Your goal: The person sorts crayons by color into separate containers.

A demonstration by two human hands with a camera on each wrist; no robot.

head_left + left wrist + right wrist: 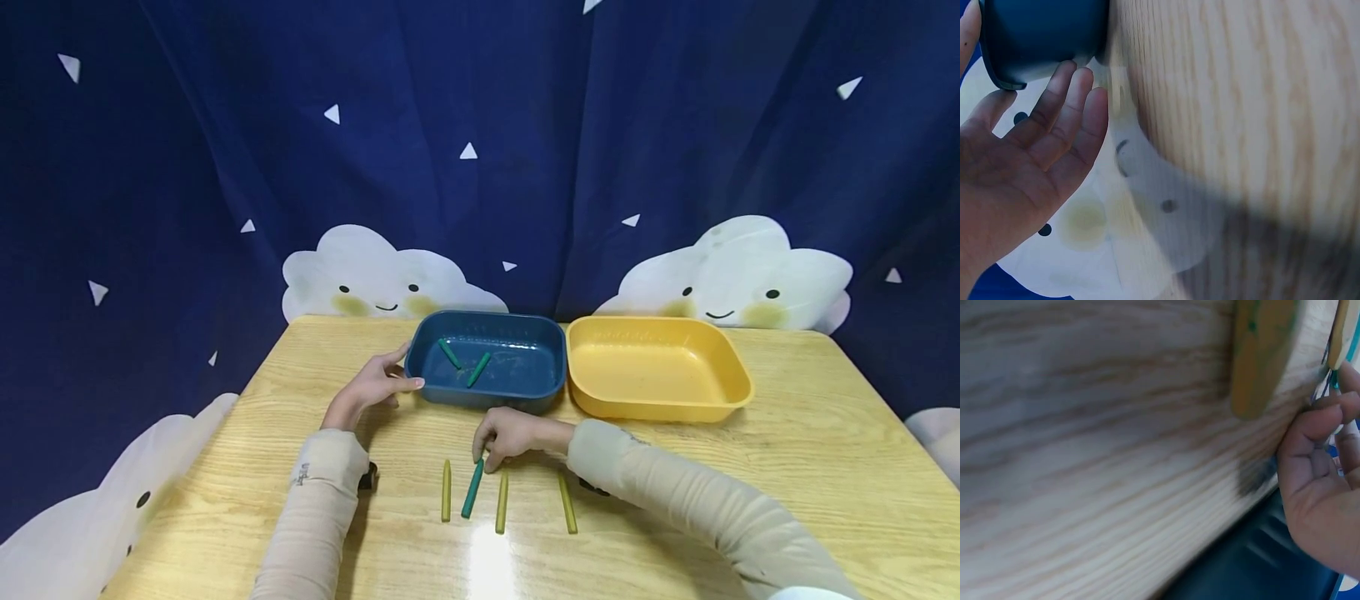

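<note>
My right hand [510,435] is over the table in front of the blue tub, its thumb and forefinger pinching the upper end of a green crayon [472,490]. In the right wrist view its fingers are curled, and only a sliver of green shows by them. My left hand [371,385] rests against the left side of the blue tub [487,397], with fingers spread and fairly straight, as the left wrist view also shows. Inside that tub lie two green crayons [450,354]. Yellow crayons [446,492] lie on either side of the pinched one.
A yellow tub [660,410] stands right beside the blue one. The wooden table [675,467] carries both. Behind it hangs a dark blue curtain [510,200] with white triangles and smiling clouds.
</note>
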